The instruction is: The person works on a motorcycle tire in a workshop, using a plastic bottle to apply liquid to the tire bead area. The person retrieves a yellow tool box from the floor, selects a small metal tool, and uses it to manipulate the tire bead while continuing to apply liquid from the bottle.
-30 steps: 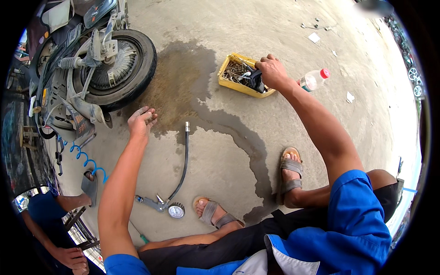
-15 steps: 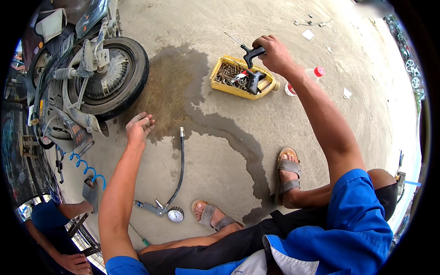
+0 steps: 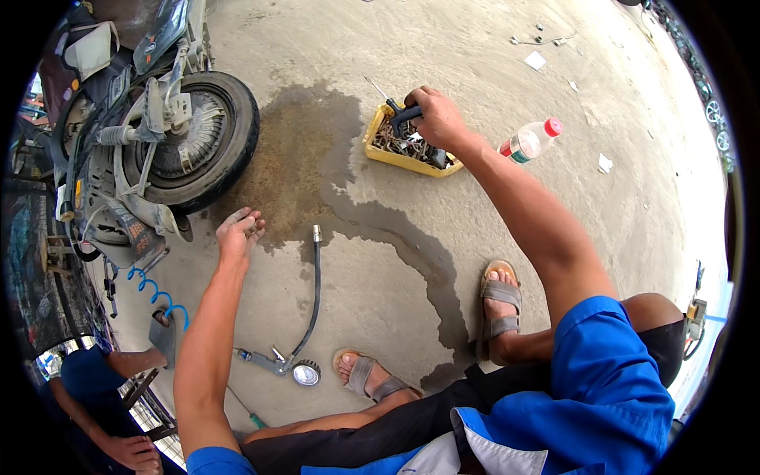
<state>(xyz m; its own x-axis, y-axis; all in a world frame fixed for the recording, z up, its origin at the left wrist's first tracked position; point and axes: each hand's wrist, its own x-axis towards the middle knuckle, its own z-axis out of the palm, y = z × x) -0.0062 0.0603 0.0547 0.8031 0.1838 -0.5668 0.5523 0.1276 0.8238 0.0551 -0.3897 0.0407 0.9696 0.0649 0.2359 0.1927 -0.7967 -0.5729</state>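
Note:
My right hand point(image 3: 434, 115) is closed round the black T-shaped handle of a tire plug tool point(image 3: 405, 118). Its thin metal shaft points up and to the left. Below hangs the yellow tub point(image 3: 412, 165), cut from a plastic container and filled with bolts and small metal parts; my hand and wrist hide part of it. My left hand point(image 3: 240, 233) is beside the scooter's wheel point(image 3: 237, 150), its fingers curled together. Whatever those fingers may hold is too small to make out. The black-tired wheel belongs to a scooter point(image 3: 119, 134) at the left.
A tire inflator gauge point(image 3: 305, 372) with a black hose point(image 3: 317, 285) lies by my left foot. To the right stands a red-capped bottle point(image 3: 532, 141). A wet patch point(image 3: 305, 150) marks the concrete. A green-handled tool point(image 3: 256, 420) and another person's hand point(image 3: 136, 454) appear at lower left.
My right hand has moved left and down with the tire plug tool, over the tub. The bottle shows more fully now. My left hand has hardly moved.

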